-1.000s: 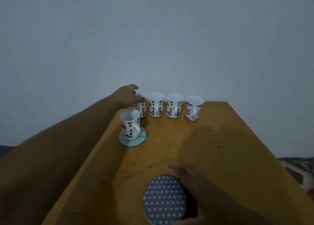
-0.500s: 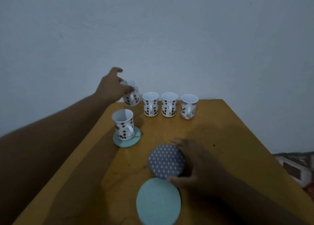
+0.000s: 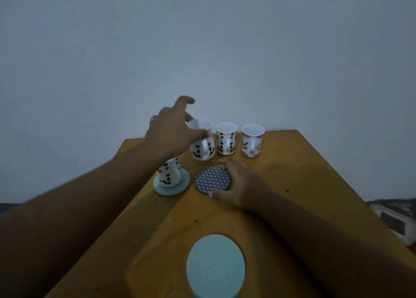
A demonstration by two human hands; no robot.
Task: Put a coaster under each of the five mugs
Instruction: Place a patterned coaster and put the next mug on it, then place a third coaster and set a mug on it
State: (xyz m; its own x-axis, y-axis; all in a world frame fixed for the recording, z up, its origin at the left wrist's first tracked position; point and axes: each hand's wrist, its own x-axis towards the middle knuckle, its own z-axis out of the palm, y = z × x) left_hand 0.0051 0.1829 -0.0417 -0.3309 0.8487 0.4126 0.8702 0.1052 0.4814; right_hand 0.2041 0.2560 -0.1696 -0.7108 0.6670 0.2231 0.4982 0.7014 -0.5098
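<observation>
My left hand (image 3: 171, 135) grips a white mug with brown bean prints (image 3: 202, 144) by its rim and holds it in front of the back row. Another bean mug (image 3: 226, 139) and a pink-patterned mug (image 3: 252, 141) stand to its right near the wall. A further bean mug (image 3: 168, 175), partly hidden by my left forearm, stands on a teal coaster (image 3: 172, 186). My right hand (image 3: 242, 185) pinches the edge of a dark star-patterned coaster (image 3: 212, 180), which lies flat on the table just below the held mug. A second teal coaster (image 3: 216, 266) lies near the front edge.
The yellow table (image 3: 304, 185) ends at a plain wall behind the mugs. Its left edge runs close to the mug on the coaster. Some furniture (image 3: 394, 216) shows beyond the right edge.
My left hand has carried the lifted mug to the right, in front of the row. My right hand has slid the patterned coaster forward, up beside the first coaster, away from the teal one.
</observation>
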